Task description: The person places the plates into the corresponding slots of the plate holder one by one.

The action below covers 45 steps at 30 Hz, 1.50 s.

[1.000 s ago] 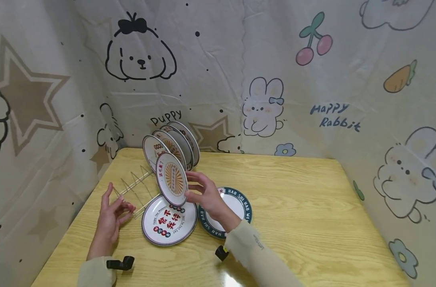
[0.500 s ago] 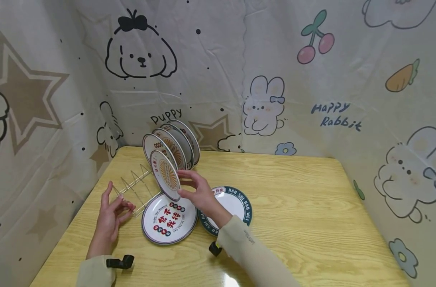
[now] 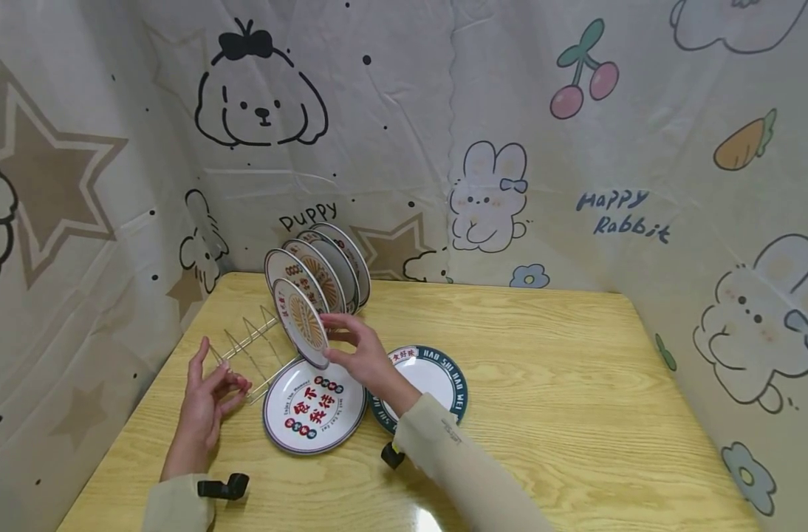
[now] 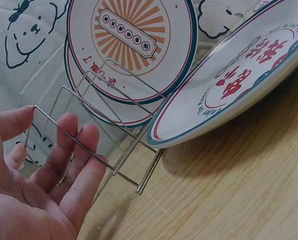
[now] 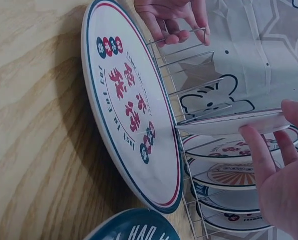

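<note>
My right hand (image 3: pixel 371 362) pinches the rim of a white plate with an orange sunburst (image 3: pixel 302 323), thumb on one side and fingers on the other. This plate stands nearly upright in the wire dish rack (image 3: pixel 250 340); in the right wrist view the held plate (image 5: pixel 223 124) shows edge-on with its lower rim at the wires. My left hand (image 3: pixel 207 403) grips the rack's near end, its fingers (image 4: pixel 84 145) curled about the end wire. Beside the rack, a white plate with red characters (image 3: pixel 314 406) lies tilted, one edge raised near the wires.
Several plates (image 3: pixel 334 255) stand upright in the far part of the rack. A plate with a dark green lettered rim (image 3: pixel 456 384) lies to the right, partly behind the right forearm. The wooden table (image 3: pixel 543 369) meets a printed curtain (image 3: pixel 391 111) at the back and sides.
The sunburst plate has moved left and slightly away from me, over the rack, turning more edge-on. My right hand went with it. My left hand keeps its place on the rack.
</note>
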Available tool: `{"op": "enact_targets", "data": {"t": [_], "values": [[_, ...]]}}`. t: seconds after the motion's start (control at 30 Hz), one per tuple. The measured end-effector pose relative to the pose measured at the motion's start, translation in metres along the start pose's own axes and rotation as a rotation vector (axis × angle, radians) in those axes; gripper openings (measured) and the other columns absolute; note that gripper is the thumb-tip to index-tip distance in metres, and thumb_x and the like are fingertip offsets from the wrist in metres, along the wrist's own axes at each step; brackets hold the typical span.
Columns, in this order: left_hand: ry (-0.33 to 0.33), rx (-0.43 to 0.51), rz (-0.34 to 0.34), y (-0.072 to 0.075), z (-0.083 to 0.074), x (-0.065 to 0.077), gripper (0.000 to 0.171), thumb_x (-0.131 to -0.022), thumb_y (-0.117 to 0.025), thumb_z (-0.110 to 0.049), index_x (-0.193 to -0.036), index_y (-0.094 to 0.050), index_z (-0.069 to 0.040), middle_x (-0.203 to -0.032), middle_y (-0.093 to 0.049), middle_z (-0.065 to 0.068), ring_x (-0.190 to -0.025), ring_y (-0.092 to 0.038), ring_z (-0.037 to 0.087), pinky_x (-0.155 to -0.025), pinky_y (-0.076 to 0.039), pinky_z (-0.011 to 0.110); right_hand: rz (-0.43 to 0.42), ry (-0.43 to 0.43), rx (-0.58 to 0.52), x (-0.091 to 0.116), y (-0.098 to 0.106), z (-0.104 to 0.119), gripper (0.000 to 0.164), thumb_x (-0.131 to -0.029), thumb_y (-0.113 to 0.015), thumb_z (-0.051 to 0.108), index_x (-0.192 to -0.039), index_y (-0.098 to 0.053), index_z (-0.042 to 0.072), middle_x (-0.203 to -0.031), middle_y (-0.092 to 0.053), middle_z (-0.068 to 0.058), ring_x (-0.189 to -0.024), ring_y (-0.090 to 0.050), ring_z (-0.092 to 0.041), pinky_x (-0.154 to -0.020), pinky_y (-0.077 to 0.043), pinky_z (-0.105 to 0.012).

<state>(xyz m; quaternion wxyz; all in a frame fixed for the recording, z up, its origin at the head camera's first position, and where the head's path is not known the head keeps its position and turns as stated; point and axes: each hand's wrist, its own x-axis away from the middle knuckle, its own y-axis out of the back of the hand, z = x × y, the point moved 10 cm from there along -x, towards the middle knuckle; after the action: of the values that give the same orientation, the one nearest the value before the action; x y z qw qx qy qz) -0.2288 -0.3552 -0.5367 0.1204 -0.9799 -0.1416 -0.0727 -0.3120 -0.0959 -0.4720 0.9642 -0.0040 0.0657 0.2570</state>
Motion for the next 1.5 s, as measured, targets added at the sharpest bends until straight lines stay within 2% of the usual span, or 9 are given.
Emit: {"op": "enact_targets", "data": {"t": [0.2,0.33,0.5,0.6,0.7,0.8,0.93,1.07,1.5], "values": [[-0.009,-0.005,0.006,-0.002,-0.001,0.0,0.073,-0.11,-0.049,-0.033,-0.166,-0.003,-0.043,-0.083,-0.067,-0.009,-0.083,-0.07,0.007,-0.081,-0.062,0.027,-0.009,-0.002,0.004,-0.004,-0.001,-0.001,0.057,-0.095,-0.07,-0.001,-0.144,-0.059,0.026,-0.146,-0.058,0.0,-0.135,-0.056,-0.032,-0.098,-0.058,-0.035],[-0.011,-0.014,0.005,-0.001,0.0,0.0,0.073,-0.11,-0.049,-0.034,-0.166,-0.002,-0.042,-0.082,-0.068,-0.01,-0.083,-0.071,0.007,-0.081,-0.062,0.027,-0.021,0.018,-0.003,-0.006,-0.002,-0.003,0.055,-0.095,-0.07,-0.001,-0.143,-0.059,0.022,-0.145,-0.059,-0.003,-0.136,-0.055,-0.034,-0.102,-0.056,-0.036],[-0.014,-0.016,0.007,-0.001,-0.001,0.001,0.073,-0.111,-0.048,-0.033,-0.166,-0.002,-0.042,-0.082,-0.068,-0.01,-0.083,-0.071,0.007,-0.08,-0.062,0.027,-0.048,0.059,0.004,-0.008,-0.003,-0.002,0.051,-0.096,-0.07,0.002,-0.142,-0.059,0.019,-0.143,-0.061,-0.005,-0.135,-0.056,-0.035,-0.113,-0.047,-0.05],[-0.014,-0.015,0.007,-0.001,-0.001,0.001,0.073,-0.111,-0.048,-0.033,-0.166,-0.001,-0.042,-0.082,-0.068,-0.009,-0.083,-0.071,0.008,-0.081,-0.062,0.027,-0.079,0.08,0.004,-0.01,-0.003,-0.001,0.048,-0.096,-0.071,0.001,-0.14,-0.061,0.017,-0.14,-0.064,-0.005,-0.131,-0.059,-0.028,-0.118,-0.039,-0.058],[-0.015,-0.019,0.003,-0.001,-0.001,0.001,0.073,-0.111,-0.048,-0.034,-0.166,-0.001,-0.042,-0.082,-0.068,-0.009,-0.083,-0.071,0.008,-0.081,-0.062,0.027,-0.112,0.077,0.002,-0.01,-0.003,-0.001,0.047,-0.095,-0.071,0.001,-0.139,-0.062,0.016,-0.136,-0.066,-0.004,-0.125,-0.062,-0.021,-0.118,-0.038,-0.059],[-0.013,-0.021,-0.001,0.0,-0.001,0.0,0.073,-0.111,-0.048,-0.035,-0.166,-0.002,-0.042,-0.082,-0.068,-0.009,-0.083,-0.071,0.008,-0.08,-0.062,0.027,-0.144,0.066,0.001,-0.01,-0.003,-0.003,0.045,-0.095,-0.071,0.001,-0.137,-0.064,0.016,-0.134,-0.067,-0.004,-0.122,-0.063,-0.019,-0.115,-0.043,-0.056],[-0.007,-0.016,-0.002,0.0,0.0,0.0,0.072,-0.111,-0.048,-0.034,-0.166,-0.002,-0.044,-0.082,-0.068,-0.009,-0.084,-0.071,0.008,-0.081,-0.062,0.027,-0.178,0.054,0.012,-0.011,-0.003,-0.004,0.042,-0.096,-0.071,0.002,-0.135,-0.065,0.016,-0.131,-0.068,-0.004,-0.118,-0.064,-0.017,-0.102,-0.056,-0.041],[-0.002,-0.014,-0.005,0.0,0.0,-0.001,0.072,-0.111,-0.049,-0.034,-0.165,-0.003,-0.045,-0.083,-0.068,-0.01,-0.083,-0.071,0.007,-0.081,-0.062,0.027,-0.193,0.062,0.026,-0.013,-0.004,-0.004,0.042,-0.096,-0.07,0.003,-0.135,-0.065,0.018,-0.132,-0.068,-0.003,-0.117,-0.063,-0.017,-0.092,-0.058,-0.028],[0.031,-0.027,-0.034,0.004,0.003,-0.001,0.07,-0.111,-0.046,-0.035,-0.164,-0.003,-0.048,-0.084,-0.067,-0.01,-0.084,-0.07,0.008,-0.081,-0.062,0.027,-0.244,0.037,0.066,-0.017,-0.007,-0.008,0.039,-0.098,-0.071,0.009,-0.134,-0.065,0.021,-0.129,-0.069,0.001,-0.116,-0.065,-0.016,-0.099,-0.055,-0.03]]}}
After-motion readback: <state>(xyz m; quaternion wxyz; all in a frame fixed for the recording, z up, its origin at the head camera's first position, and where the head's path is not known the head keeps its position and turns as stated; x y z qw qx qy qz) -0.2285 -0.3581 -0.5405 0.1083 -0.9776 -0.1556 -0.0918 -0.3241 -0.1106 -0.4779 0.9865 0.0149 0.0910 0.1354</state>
